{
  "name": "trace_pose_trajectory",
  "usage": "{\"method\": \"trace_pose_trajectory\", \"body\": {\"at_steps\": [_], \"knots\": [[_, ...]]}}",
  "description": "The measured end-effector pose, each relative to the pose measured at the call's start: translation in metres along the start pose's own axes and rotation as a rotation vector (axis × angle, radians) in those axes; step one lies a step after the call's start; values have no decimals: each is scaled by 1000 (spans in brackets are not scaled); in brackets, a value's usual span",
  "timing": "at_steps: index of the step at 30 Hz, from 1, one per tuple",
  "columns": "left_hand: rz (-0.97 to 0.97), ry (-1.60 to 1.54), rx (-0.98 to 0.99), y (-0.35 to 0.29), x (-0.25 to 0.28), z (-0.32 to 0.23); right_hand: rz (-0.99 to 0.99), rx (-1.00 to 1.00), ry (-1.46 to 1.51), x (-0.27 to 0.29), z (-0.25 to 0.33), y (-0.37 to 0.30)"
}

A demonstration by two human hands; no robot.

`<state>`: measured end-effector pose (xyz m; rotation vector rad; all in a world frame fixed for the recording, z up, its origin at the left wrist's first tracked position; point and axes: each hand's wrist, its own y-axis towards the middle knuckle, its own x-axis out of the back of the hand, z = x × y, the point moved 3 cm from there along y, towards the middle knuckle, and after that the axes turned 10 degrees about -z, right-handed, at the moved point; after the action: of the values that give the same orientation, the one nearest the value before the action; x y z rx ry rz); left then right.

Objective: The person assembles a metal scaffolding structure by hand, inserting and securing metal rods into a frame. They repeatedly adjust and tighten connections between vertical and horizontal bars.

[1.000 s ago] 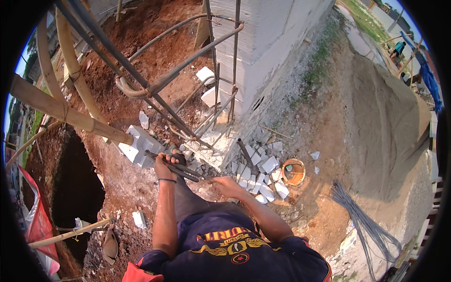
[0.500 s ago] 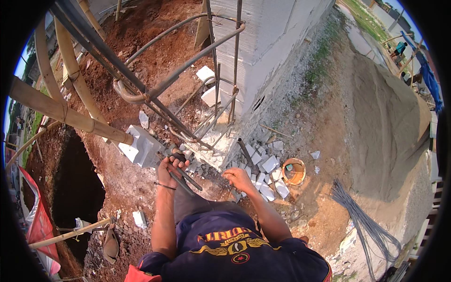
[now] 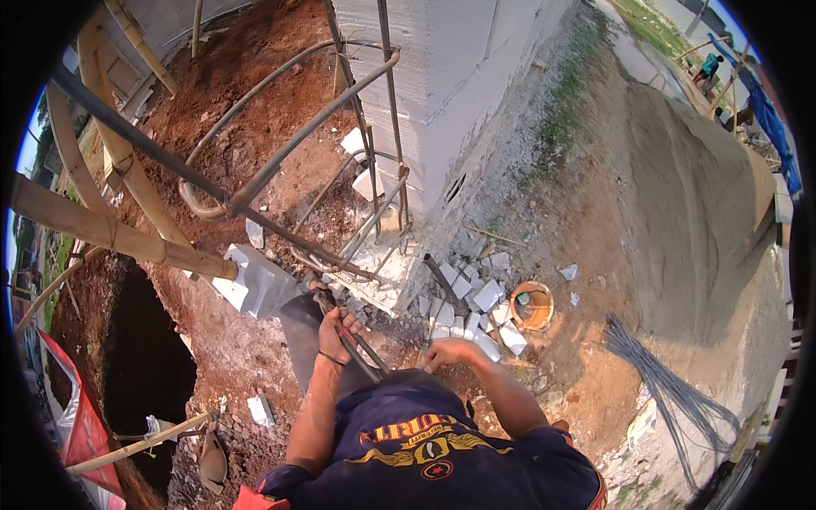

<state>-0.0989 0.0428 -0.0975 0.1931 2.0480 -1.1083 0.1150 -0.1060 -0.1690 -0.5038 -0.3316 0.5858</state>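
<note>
My left hand [image 3: 338, 330] is wrapped round a pair of metal pincers [image 3: 367, 355], whose two handles point down toward my shirt while the head pokes out above the fist. My right hand [image 3: 449, 353] is closed, fingertips pinched together, just above the shirt's front and right of the pincers. Whatever it may hold is too small to make out. Ahead of both hands stands a cage of steel rebar [image 3: 293, 146] with bent stirrups, beside the corner of a pale block wall [image 3: 455, 76].
A bamboo pole [image 3: 127, 231] reaches in from the left to a white block [image 3: 255, 285]. Below it a deep pit [image 3: 140, 365] opens. Broken white blocks [image 3: 486, 297], an orange bucket [image 3: 532, 306], a rebar bundle [image 3: 667, 382] and a sand heap [image 3: 697, 221] lie right.
My left hand has drawn back toward my body with the pincers. The right hand has also come lower and nearer the shirt. The view has shifted slightly, so the rebar cage appears further left.
</note>
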Motion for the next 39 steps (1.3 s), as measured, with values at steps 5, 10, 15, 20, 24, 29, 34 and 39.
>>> {"method": "trace_pose_trajectory", "body": {"at_steps": [5, 10, 15, 20, 24, 29, 34, 39], "knots": [[-119, 48, -119, 9, -8, -21, -542, -109, 639, 1, -14, -4], [-499, 394, -297, 12, 1, -19, -800, -7, 388, 17, 5, -14], [-481, 411, -344, 29, -2, 70, -658, 287, 175, -13, 71, 14], [-292, 625, -322, 39, 16, 94, -288, 11, 883, -23, 69, -4], [-328, 1233, -613, 47, 32, 80, -335, 13, 799, -4, 53, -19], [-551, 1263, -907, 54, 30, 67, -377, 37, 290, 20, 23, -8], [-416, 956, -598, 59, 23, 34, -792, -112, -150, 38, 20, 38], [-257, 963, -406, 44, 23, 60, -942, -59, -382, 70, 48, 98]]}}
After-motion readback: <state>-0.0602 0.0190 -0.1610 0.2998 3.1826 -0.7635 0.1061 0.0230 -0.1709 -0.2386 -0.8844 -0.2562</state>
